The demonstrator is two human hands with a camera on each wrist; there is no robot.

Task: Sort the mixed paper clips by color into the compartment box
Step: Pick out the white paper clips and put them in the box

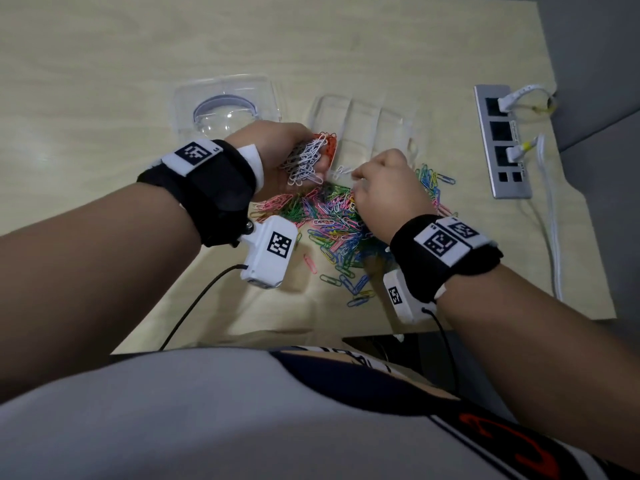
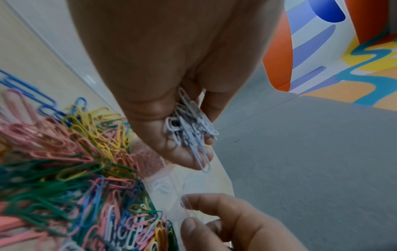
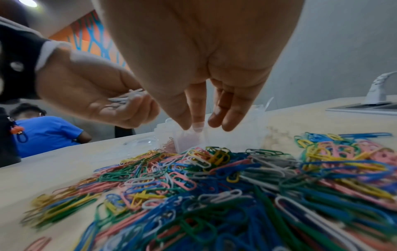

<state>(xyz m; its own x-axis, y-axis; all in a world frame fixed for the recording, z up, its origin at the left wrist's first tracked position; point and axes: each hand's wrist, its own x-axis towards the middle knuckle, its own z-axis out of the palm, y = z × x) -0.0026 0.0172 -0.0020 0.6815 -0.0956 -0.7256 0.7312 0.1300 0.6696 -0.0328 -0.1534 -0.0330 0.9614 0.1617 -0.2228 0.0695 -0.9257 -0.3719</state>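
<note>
My left hand (image 1: 277, 150) is cupped and grips a bunch of white paper clips (image 1: 304, 161), held just above the clear compartment box (image 1: 381, 109). The same bunch (image 2: 191, 129) fills the curled fingers in the left wrist view. Orange clips (image 1: 331, 145) lie in the box's leftmost compartment. My right hand (image 1: 388, 188) hovers over the mixed pile of coloured clips (image 1: 339, 220). Its thumb and forefinger pinch a white clip (image 1: 341, 171) right beside the left hand's bunch. From the right wrist, the fingertips (image 3: 187, 125) point down at the box's near wall (image 3: 236, 135).
A clear lid (image 1: 225, 105) lies left of the box. A grey power strip (image 1: 502, 140) with white plugs and cables sits at the right edge of the table. One pink clip (image 1: 310, 263) lies apart near the front. Another person in blue (image 3: 47, 134) sits beyond the table.
</note>
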